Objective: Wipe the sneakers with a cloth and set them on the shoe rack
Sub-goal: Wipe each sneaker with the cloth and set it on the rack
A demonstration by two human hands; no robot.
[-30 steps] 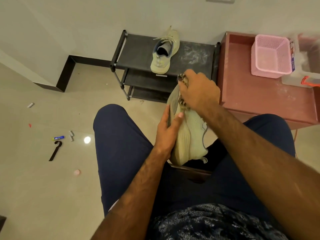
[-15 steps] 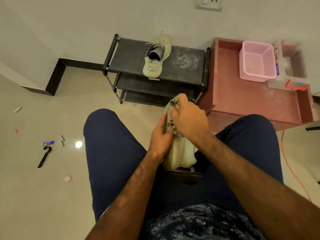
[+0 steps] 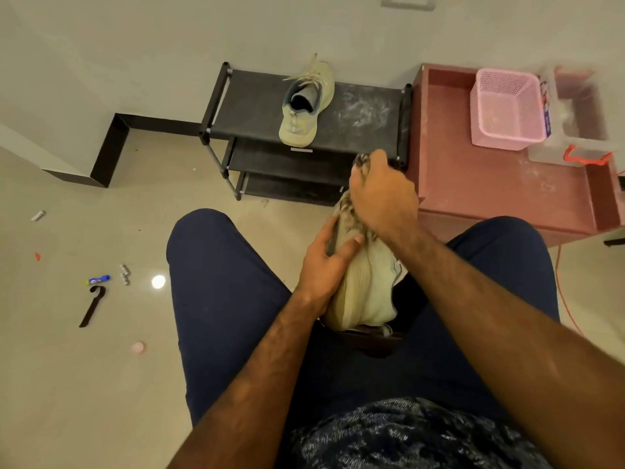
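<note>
I count two pale sneakers: one sneaker [image 3: 306, 110] on the top shelf of the shoe rack [image 3: 257, 106], a second sneaker [image 3: 367, 282] held between my knees. One patterned cloth [image 3: 359, 160]. Two hands, my left hand [image 3: 326, 262] and right hand [image 3: 380, 194]. One pink basket [image 3: 507, 110] on the red table [image 3: 473, 184]. The rack shows three shelves

walls [image 3: 135, 45]: plain white, black skirting [image 3: 111, 147] | floor [image 3: 67, 384]: glossy beige tile, light glare [image 3: 158, 281] | bench [image 3: 490, 191]: low, reddish, right
</note>
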